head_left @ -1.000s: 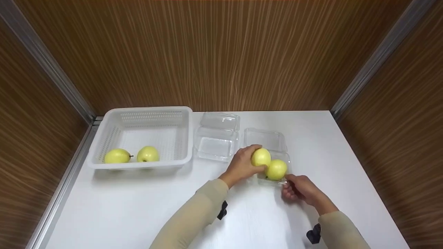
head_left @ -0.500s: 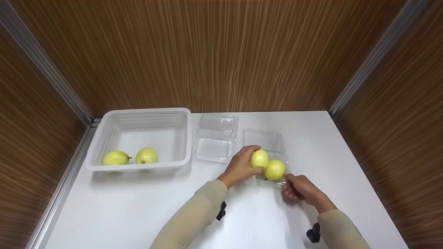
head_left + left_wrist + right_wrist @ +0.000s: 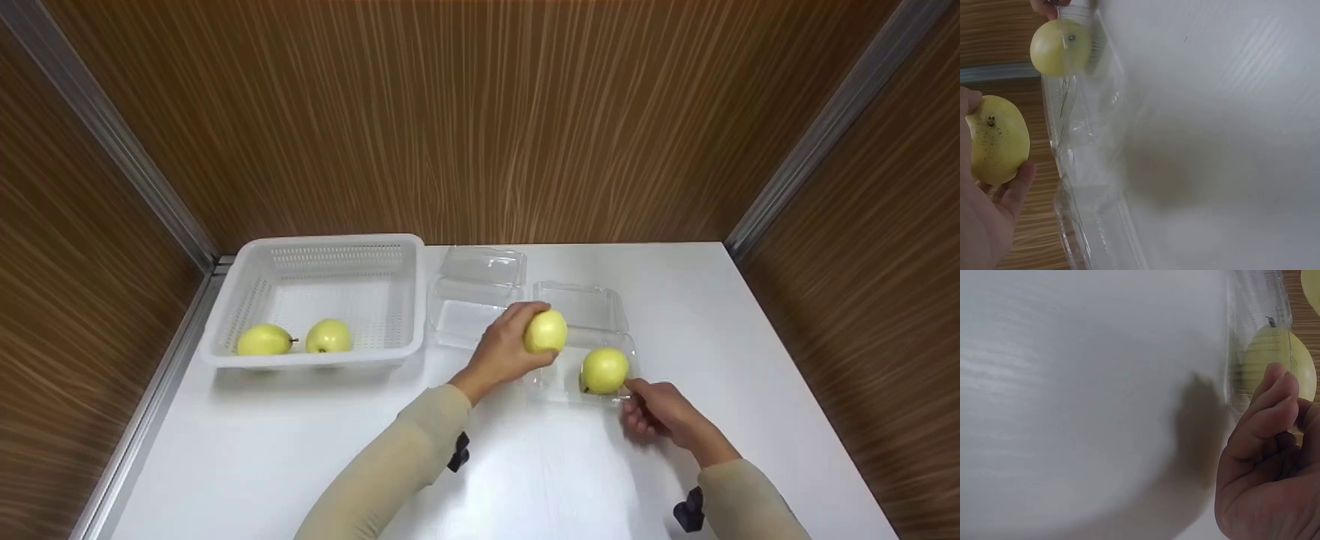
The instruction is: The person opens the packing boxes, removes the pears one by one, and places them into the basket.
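Observation:
My left hand [image 3: 510, 346] grips a yellow-green pear [image 3: 545, 331] between thumb and fingers, raised over the left part of a clear plastic clamshell box [image 3: 564, 379]. In the left wrist view the held pear [image 3: 999, 140] shows dark specks around its end. A second pear [image 3: 604, 370] sits inside the box on its right side. My right hand [image 3: 660, 412] pinches the box's front right corner, thumb on top and fingers curled below. The box's hinged lid [image 3: 581, 305] lies open behind it. In the right wrist view the curled fingers [image 3: 1275, 410] are beside the box wall.
A white perforated basket [image 3: 421, 300] stands at the left, with one pear [image 3: 265, 340] and another pear [image 3: 328, 337] near its front wall. Another open clear box [image 3: 480, 268] lies between basket and hands. Wood-grain panels [image 3: 480, 120] enclose the white table [image 3: 315, 450].
My left hand has lifted its pear up and leftward, away from the pear in the box, which stays put. My right hand keeps its place at the box's corner.

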Action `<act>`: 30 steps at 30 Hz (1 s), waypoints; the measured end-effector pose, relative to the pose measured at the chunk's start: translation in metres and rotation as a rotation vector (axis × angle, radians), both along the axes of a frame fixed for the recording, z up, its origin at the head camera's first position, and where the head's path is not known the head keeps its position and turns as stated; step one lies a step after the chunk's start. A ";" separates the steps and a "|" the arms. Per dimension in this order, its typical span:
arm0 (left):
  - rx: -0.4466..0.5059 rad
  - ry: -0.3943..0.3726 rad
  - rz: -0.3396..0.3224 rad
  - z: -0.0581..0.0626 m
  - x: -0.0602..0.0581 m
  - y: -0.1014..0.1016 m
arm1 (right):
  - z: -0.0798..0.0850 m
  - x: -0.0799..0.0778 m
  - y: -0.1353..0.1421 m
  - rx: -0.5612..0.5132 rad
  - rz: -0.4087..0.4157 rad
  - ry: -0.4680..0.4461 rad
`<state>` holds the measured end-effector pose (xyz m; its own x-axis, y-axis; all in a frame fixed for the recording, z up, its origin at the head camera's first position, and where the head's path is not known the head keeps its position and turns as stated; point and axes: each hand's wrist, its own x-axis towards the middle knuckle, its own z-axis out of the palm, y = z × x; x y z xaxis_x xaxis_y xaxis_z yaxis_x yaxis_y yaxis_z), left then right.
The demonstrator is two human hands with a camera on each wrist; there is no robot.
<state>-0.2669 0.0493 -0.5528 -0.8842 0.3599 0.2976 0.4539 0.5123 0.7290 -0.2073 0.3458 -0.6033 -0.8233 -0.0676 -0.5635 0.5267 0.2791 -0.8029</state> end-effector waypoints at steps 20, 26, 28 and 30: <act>0.077 -0.009 0.199 0.031 -0.016 -0.092 | -0.002 -0.002 -0.001 -0.010 0.000 0.002; 0.080 0.023 0.255 0.037 -0.014 -0.129 | -0.004 -0.006 -0.006 -0.012 0.012 0.003; 0.077 0.034 0.266 0.038 -0.014 -0.139 | -0.004 -0.007 -0.006 -0.005 0.011 0.002; 0.076 0.033 0.279 0.039 -0.012 -0.148 | -0.004 -0.007 -0.006 0.003 0.015 0.003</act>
<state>-0.2792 -0.0990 -0.5139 -0.9352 0.0798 0.3450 0.3275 0.5654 0.7570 -0.2144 0.3402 -0.6073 -0.8238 -0.0780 -0.5615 0.5203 0.2894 -0.8035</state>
